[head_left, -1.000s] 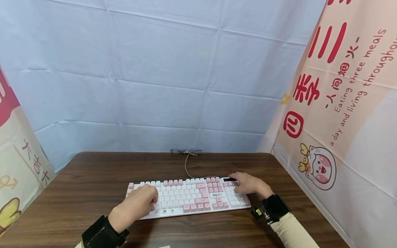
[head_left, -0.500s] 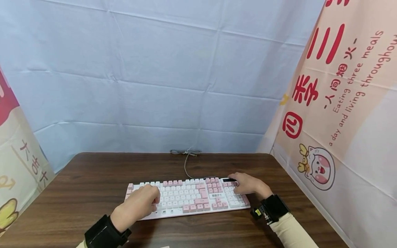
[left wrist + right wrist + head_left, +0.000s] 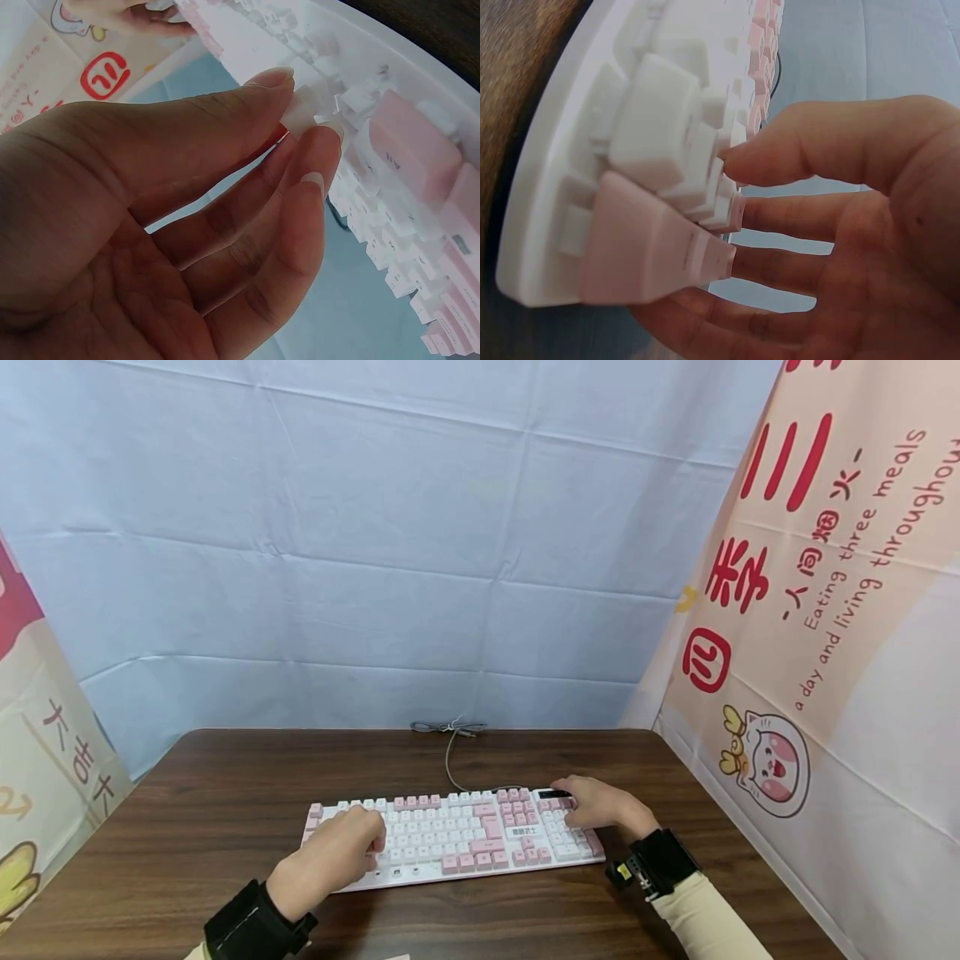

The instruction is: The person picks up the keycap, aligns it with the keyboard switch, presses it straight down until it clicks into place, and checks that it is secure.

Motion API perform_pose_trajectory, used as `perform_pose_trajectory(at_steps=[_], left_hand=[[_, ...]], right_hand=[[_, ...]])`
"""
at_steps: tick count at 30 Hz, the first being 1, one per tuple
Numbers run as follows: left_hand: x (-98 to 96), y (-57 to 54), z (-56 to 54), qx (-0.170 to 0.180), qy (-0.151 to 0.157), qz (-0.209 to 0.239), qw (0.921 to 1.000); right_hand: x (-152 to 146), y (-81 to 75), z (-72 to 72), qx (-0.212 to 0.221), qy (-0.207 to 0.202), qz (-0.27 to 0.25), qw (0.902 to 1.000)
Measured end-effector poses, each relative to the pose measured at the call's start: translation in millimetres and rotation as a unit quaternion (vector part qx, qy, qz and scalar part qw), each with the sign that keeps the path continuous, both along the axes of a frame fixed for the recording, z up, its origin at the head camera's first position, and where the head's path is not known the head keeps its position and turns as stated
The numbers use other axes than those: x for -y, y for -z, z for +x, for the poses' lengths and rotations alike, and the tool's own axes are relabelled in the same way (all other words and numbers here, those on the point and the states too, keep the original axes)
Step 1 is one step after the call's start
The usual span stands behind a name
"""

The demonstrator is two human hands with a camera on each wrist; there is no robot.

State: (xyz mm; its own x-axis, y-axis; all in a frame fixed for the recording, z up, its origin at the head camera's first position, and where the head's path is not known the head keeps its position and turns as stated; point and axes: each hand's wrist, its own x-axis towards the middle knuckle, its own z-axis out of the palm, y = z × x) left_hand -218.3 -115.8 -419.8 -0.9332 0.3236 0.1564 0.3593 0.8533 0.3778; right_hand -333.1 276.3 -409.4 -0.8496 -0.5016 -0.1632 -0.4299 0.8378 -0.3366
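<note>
A white and pink keyboard (image 3: pixel 442 839) lies on the table in the head view. Over its left part is my left hand (image 3: pixel 337 847). In the left wrist view, the left hand (image 3: pixel 187 202) pinches a small white keycap (image 3: pixel 301 112) between thumb and fingertips, close to the keys. My right hand (image 3: pixel 600 804) holds the keyboard's far right corner. Seen from the right wrist, the thumb of the right hand (image 3: pixel 840 217) touches the number keys, and the fingers reach past the pink key (image 3: pixel 645 244) at the edge. Some fingertips are hidden behind the keys.
A grey cable (image 3: pixel 450 756) runs from the keyboard to a coiled bundle at the back of the wooden table (image 3: pixel 247 777). A pale object (image 3: pixel 400 957) barely shows at the front. Blue cloth (image 3: pixel 375 568) hangs behind; a printed cloth (image 3: pixel 810 610) hangs at the right.
My left hand has shifted very slightly to the right over the keyboard. The right hand and the keyboard look unchanged.
</note>
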Motion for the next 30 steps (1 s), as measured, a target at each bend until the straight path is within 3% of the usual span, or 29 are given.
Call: perform_pose_trajectory(at_steps=[7,20,30], left_hand=[[-0.8,-0.3,0.0,0.005,-0.007,0.001,1.0],[1.0,2.1,-1.3,-0.008,0.011,0.002,0.9999],[0.7,1.0,-1.1,0.0,-0.001,0.004,1.0]], right_hand=[[0.3,-1.2,1.0,-0.003,-0.004,0.007,1.0],[1.5,-0.9,-0.3,-0.005,0.002,0.01,0.9999],[2.2,-1.0,1.1,-0.008,0.001,0.013,0.9999]])
